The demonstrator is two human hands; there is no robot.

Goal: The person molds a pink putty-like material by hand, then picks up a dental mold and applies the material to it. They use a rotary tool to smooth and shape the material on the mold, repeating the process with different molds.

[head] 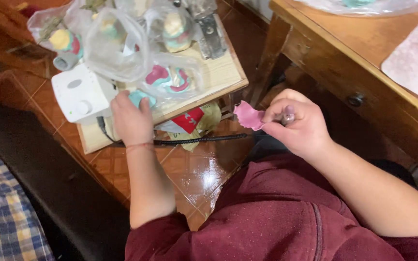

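My left hand [131, 118] rests on the front of a low wooden table [221, 72], fingers closed over a teal lump of modelling paste [140, 96]. Just left of that hand stands a white boxy appliance [81, 92]. My right hand [293, 121] is held out over the floor, its fingers pinching a thin pink scalloped piece of paste [248, 115] together with a small tool whose end shows at the fingertips. I am seated, with a maroon garment [267, 222] across my lap.
Clear plastic bags [117, 46] with coloured paste figures crowd the low table. A black coiled cord [199, 139] runs under its edge. A larger wooden table [359, 53] with a drawer knob stands right. A dark bench [59, 188] and checked cloth [3, 212] lie left.
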